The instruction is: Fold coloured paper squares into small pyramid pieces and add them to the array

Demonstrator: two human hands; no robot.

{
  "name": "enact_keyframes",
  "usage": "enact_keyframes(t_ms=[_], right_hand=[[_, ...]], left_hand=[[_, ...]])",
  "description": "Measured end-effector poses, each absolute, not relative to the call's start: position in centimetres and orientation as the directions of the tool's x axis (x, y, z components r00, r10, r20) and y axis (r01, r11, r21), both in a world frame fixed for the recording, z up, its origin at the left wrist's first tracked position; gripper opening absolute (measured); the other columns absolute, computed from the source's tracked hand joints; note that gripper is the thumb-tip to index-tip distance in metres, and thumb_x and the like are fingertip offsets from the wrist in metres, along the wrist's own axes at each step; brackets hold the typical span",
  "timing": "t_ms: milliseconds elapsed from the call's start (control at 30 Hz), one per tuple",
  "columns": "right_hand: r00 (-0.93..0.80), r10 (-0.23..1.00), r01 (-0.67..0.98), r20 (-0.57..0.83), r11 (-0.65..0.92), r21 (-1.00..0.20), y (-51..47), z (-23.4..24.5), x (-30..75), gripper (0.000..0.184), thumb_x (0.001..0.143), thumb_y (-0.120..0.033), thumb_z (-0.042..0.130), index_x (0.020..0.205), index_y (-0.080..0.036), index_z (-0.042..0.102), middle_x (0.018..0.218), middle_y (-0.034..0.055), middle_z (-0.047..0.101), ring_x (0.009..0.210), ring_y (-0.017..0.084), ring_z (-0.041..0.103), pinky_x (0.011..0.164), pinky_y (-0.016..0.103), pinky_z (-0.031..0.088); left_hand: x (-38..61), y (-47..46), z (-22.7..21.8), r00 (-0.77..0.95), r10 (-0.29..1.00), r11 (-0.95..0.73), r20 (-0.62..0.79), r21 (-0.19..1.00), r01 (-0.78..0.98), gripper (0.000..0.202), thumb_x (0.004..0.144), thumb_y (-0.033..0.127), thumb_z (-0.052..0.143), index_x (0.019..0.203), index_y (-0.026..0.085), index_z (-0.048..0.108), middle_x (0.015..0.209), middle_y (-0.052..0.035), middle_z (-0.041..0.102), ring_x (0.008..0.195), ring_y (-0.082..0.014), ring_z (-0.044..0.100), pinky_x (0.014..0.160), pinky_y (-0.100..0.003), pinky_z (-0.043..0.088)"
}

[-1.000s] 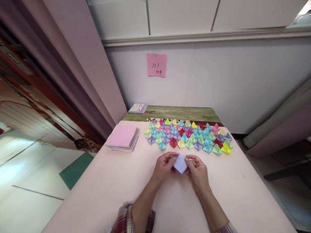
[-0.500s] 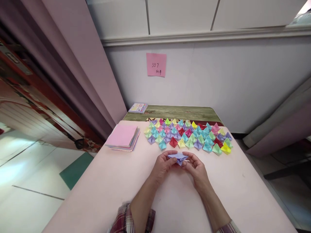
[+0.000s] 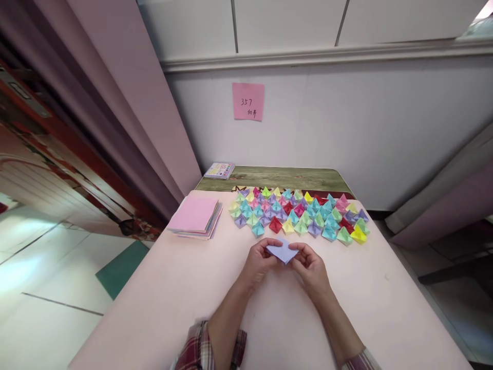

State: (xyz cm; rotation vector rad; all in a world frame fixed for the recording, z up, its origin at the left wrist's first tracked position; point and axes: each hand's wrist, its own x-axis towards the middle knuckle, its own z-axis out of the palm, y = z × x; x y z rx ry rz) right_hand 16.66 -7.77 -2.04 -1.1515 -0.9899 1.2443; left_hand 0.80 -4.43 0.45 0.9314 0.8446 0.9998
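Between my two hands is a folded sheet of lavender origami paper, its broad flat face turned up and its point toward me. My left hand pinches its left corner, with fingers on top and the thumb underneath. On the other side my right hand grips the right corner in the same way. Just beyond my hands lie rows of small folded paper pieces in many colours, each with raised points. The underside of the lavender paper is hidden.
A stack of coloured paper sheets lies left of my hands on the pale pink tabletop. Behind it is a printed packet on the green wood-patterned strip. A pink note sticks to the wall.
The lavender paper has turned from showing its open, layered folds to showing a flat diamond face. My thumbs have moved from its front to beneath it.
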Motion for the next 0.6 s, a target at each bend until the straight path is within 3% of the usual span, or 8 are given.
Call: enact_keyframes(t_ms=[167, 333, 500, 600], right_hand=[[0.092, 0.996, -0.042, 0.014, 0.018, -0.999, -7.95, -1.76, 16.34, 0.035, 0.072, -0.032, 0.072, 0.104, -0.020, 0.062, 0.069, -0.0008, 0.064, 0.065, 0.016, 0.061, 0.064, 0.026, 0.049], [0.120, 0.993, -0.092, 0.024, 0.035, -0.995, -8.00, -1.69, 16.46, 0.034, 0.072, -0.038, 0.074, 0.099, -0.020, 0.066, 0.076, 0.0022, 0.067, 0.069, 0.018, 0.062, 0.064, 0.028, 0.050], [0.202, 0.979, -0.053, 0.023, 0.035, -0.998, -7.90, -2.17, 16.78, 0.028, 0.073, -0.041, 0.075, 0.090, -0.019, 0.071, 0.064, 0.0004, 0.064, 0.057, 0.015, 0.056, 0.054, 0.025, 0.045], [0.269, 0.963, -0.077, 0.010, 0.032, -0.996, -7.90, -1.93, 16.70, 0.030, 0.072, -0.045, 0.076, 0.085, -0.018, 0.071, 0.069, 0.0027, 0.067, 0.060, 0.016, 0.057, 0.054, 0.026, 0.045]], left_hand=[[0.75, -4.14, -0.22, 0.234, 0.967, 0.158, -0.100, 0.957, -0.243, 0.023, 0.063, 0.018, 0.077, 0.085, 0.016, 0.072, 0.077, -0.0026, 0.069, 0.069, -0.0151, 0.063, 0.066, -0.024, 0.048], [0.87, -4.31, 0.08, 0.232, 0.966, 0.167, -0.115, 0.962, -0.216, 0.021, 0.061, 0.020, 0.078, 0.081, 0.015, 0.073, 0.075, -0.0037, 0.070, 0.069, -0.0170, 0.064, 0.066, -0.026, 0.049], [1.01, -4.48, 0.47, 0.258, 0.960, 0.175, -0.113, 0.957, -0.233, 0.023, 0.063, 0.027, 0.081, 0.080, 0.014, 0.073, 0.076, -0.0047, 0.070, 0.067, -0.0154, 0.062, 0.066, -0.026, 0.048], [0.96, -4.39, 0.61, 0.200, 0.975, 0.145, -0.095, 0.956, -0.256, 0.021, 0.065, 0.030, 0.081, 0.077, 0.014, 0.072, 0.073, -0.0030, 0.068, 0.066, -0.0132, 0.060, 0.066, -0.024, 0.047]])
